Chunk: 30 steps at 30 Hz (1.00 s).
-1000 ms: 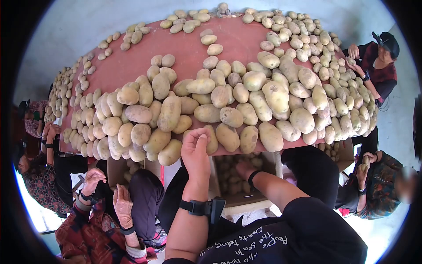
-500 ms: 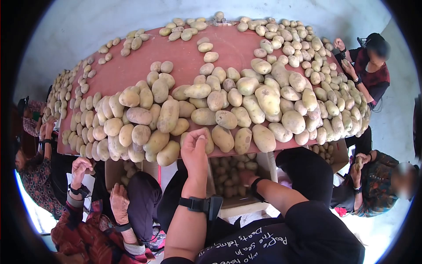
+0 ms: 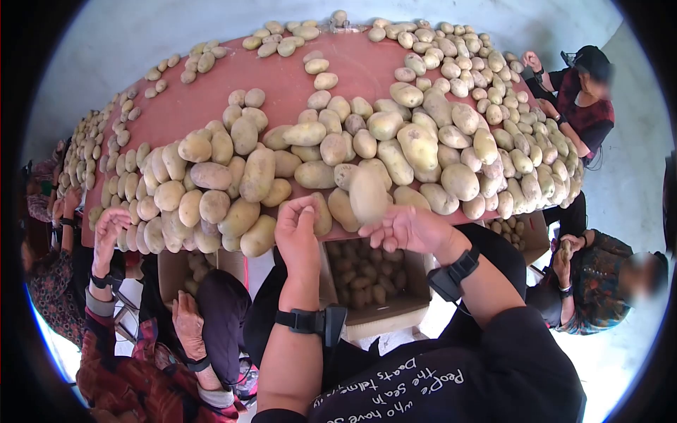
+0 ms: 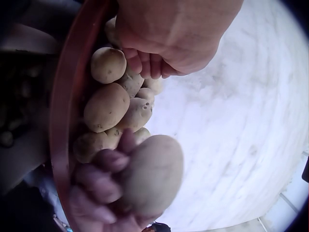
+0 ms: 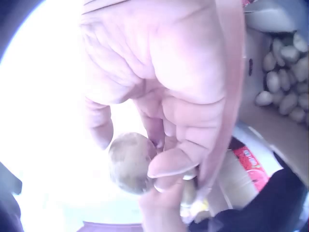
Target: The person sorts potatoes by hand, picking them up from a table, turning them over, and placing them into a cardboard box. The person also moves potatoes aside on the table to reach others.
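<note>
A long pale potato (image 3: pixel 368 194), blurred, is at the fingers of my right hand (image 3: pixel 412 229), above the table's near edge. The left wrist view shows this potato (image 4: pixel 153 175) against the curled fingers, and in the right wrist view the potato (image 5: pixel 131 163) lies between thumb and fingertips of the right hand (image 5: pixel 159 58). My left hand (image 3: pixel 296 236) is raised at the table edge beside another potato (image 3: pixel 321 215). Its fingers are loosely bent, thumb near the index finger, and nothing shows in them. The left hand (image 4: pixel 174 38) overlaps several potatoes in its own view.
Heaped potatoes (image 3: pixel 257 176) cover much of the red table (image 3: pixel 282 74). Below its near edge, between my arms, stands a cardboard box (image 3: pixel 395 310) of potatoes. A person (image 3: pixel 151 352) sits close on my left; other people (image 3: pixel 599 289) sit at the right side.
My right hand has come up out of the box below to the table edge, where a potato is now at its fingers. The left hand keeps its place and shape.
</note>
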{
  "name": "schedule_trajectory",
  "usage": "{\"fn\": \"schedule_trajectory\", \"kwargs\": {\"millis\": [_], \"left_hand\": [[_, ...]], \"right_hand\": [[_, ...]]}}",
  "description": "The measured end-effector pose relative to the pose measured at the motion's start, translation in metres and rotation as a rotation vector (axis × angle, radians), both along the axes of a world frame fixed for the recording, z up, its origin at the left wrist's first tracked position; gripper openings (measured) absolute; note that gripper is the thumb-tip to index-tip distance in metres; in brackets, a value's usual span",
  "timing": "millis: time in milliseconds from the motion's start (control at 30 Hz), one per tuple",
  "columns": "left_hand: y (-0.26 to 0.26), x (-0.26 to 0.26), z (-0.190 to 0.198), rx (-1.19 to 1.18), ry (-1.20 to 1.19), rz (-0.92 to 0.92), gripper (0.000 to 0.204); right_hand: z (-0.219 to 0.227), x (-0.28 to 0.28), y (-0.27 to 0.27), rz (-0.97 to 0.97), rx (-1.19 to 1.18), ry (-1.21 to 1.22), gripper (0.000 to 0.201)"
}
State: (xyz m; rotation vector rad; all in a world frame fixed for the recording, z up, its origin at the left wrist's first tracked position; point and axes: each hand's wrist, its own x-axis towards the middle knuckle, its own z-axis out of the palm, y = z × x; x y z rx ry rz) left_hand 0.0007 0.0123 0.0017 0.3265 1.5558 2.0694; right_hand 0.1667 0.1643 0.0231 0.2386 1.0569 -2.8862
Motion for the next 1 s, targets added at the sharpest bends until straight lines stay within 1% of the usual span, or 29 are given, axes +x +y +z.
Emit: {"fn": "schedule_trajectory", "kwargs": {"millis": [33, 133, 167, 233, 300, 367, 433, 500, 533, 600, 633, 667, 733, 800, 900, 1000], "left_hand": [[0.001, -0.002, -0.002, 0.01, 0.019, -0.014, 0.012], [0.0, -0.003, -0.008, 0.027, 0.021, -0.033, 0.012], [0.0, -0.002, -0.004, 0.026, -0.002, -0.023, 0.012], [0.001, 0.0, 0.004, 0.029, -0.038, -0.008, 0.013], [0.0, 0.001, 0.003, 0.033, -0.05, -0.009, 0.013], [0.001, 0.001, 0.004, 0.031, -0.056, -0.01, 0.013], [0.001, 0.001, 0.005, 0.015, -0.063, -0.009, 0.013], [0.002, 0.0, 0.005, 0.005, -0.064, -0.009, 0.014], [0.002, 0.0, 0.005, 0.002, -0.062, -0.01, 0.014], [0.003, 0.0, 0.005, -0.013, -0.053, -0.01, 0.014], [0.004, 0.001, 0.006, -0.023, -0.046, -0.009, 0.014], [0.006, 0.001, 0.007, -0.033, -0.038, -0.008, 0.014], [0.008, 0.001, 0.006, -0.042, -0.042, -0.004, 0.014], [0.009, 0.003, 0.008, -0.053, -0.041, 0.001, 0.014], [0.01, 0.003, 0.009, -0.081, 0.005, -0.021, 0.013], [0.011, 0.004, 0.008, -0.055, -0.001, -0.018, 0.013]], "right_hand": [[0.003, 0.001, -0.001, -0.012, -0.046, -0.038, 0.061], [-0.036, 0.02, -0.017, 0.393, 0.146, -0.12, 0.059], [-0.05, 0.027, -0.03, 0.513, 0.057, -0.234, 0.056], [-0.1, 0.042, -0.05, 0.746, 0.27, -0.396, 0.046], [-0.15, 0.046, -0.061, 0.965, 0.681, -0.647, 0.043], [-0.19, 0.045, -0.058, 1.203, 1.386, -0.428, 0.039], [-0.203, 0.037, -0.047, 1.02, 1.583, -0.675, 0.035], [-0.236, 0.033, -0.043, 0.454, 2.071, -0.492, 0.03], [-0.255, 0.03, -0.041, 0.134, 2.268, -0.376, 0.028], [-0.277, 0.012, -0.041, -0.298, 1.853, -0.598, 0.027], [-0.284, 0.0, -0.041, -0.523, 1.624, -0.662, 0.026], [-0.288, -0.003, -0.035, -0.427, 1.626, -0.747, 0.026], [-0.285, -0.007, -0.022, -0.105, 1.688, -0.853, 0.026], [-0.285, -0.013, -0.015, 0.032, 1.697, -0.873, 0.026], [-0.283, -0.01, -0.009, 0.123, 1.667, -0.878, 0.026], [-0.278, -0.001, -0.004, 0.148, 1.576, -0.855, 0.026]]}}
